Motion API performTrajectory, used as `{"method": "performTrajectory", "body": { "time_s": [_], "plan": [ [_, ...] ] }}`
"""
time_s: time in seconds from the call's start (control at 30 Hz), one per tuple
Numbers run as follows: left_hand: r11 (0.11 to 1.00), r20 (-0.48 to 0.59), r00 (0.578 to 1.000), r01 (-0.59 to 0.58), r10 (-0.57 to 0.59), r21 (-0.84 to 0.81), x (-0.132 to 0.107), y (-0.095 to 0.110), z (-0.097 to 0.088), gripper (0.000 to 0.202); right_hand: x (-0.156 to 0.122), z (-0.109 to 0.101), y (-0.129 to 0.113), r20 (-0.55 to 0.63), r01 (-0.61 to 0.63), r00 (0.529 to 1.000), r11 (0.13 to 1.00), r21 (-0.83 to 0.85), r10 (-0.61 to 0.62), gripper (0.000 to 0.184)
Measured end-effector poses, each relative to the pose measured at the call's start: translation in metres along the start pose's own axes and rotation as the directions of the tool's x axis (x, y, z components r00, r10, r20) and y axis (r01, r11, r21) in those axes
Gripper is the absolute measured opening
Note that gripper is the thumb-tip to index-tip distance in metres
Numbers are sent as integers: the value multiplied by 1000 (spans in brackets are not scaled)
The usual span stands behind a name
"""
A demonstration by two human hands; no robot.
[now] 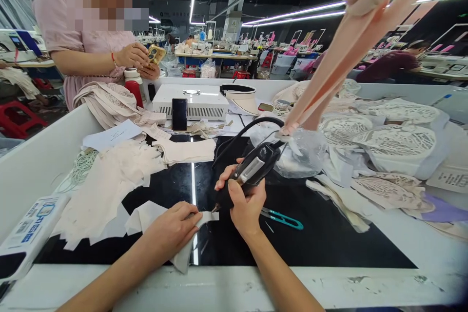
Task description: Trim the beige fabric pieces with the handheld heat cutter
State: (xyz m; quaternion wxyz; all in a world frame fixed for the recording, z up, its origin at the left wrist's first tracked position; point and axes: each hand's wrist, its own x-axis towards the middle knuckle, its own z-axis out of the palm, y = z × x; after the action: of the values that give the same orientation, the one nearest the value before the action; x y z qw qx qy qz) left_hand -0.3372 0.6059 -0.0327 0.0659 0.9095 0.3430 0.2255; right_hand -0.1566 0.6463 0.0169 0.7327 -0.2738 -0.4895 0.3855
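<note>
My right hand (pixel 246 204) is wrapped around a black corded hand tool (pixel 252 168) with a silver plate and a thin metal tip pointing down to the left. The tip meets or nearly meets the end of a small off-white fabric piece (pixel 185 256). My left hand (pixel 177 226) grips and presses that piece against the black work surface (pixel 292 248), its fingers together and partly hiding the cloth. Just right of my right hand lies a pair of teal thread snips (pixel 283 218), partly covered. A pale pink cloth strip (pixel 321 83) hangs from above to the tool's rear end.
Cream cut pieces (pixel 106 185) are heaped left, with lace-patterned pieces (pixel 398 144) at right. A white vented box (pixel 190 102), a phone (pixel 179 114) and a clear plastic bag (pixel 302 156) stand behind. Across the table, a person (pixel 87 48) holds a phone.
</note>
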Motion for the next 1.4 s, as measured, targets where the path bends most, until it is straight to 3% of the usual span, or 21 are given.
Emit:
{"method": "performTrajectory", "body": {
  "time_s": [0.2, 0.4, 0.57, 0.73, 1.17, 1.3, 1.4],
  "plan": [
    [998, 5, 999, -33, 33, 51, 0, -1, 0, 26, 2, -1, -2, 12, 18, 1000, 1000, -5, -18, 26],
    [985, -89, 983, -153, 160, 80, 1, 6, -7, 26, 1, -5, -5, -9, 21, 1000, 1000, 7, -21, 33],
    [971, -49, 971, -231, 234, 55, 1, 9, -4, 22, -2, -4, -5, -30, 5, 1000, 1000, -18, -6, 32],
    [978, -30, 983, -175, 179, 113, -3, 0, 6, 24, -3, -4, -6, -35, -6, 999, 999, -38, 4, 32],
    [978, -87, 988, -109, 126, 175, 6, 3, 1, 28, -2, -3, -8, -27, -36, 999, 999, -34, 35, 33],
    [978, -107, 983, -130, 149, 165, -4, 0, -3, 32, -1, 0, -8, -58, -121, 991, 993, -7, 121, 33],
    [980, -173, 967, -168, 184, 107, -12, -10, 2, 32, -5, 6, -14, -101, -131, 987, 987, -92, 122, 31]
  ]
}}
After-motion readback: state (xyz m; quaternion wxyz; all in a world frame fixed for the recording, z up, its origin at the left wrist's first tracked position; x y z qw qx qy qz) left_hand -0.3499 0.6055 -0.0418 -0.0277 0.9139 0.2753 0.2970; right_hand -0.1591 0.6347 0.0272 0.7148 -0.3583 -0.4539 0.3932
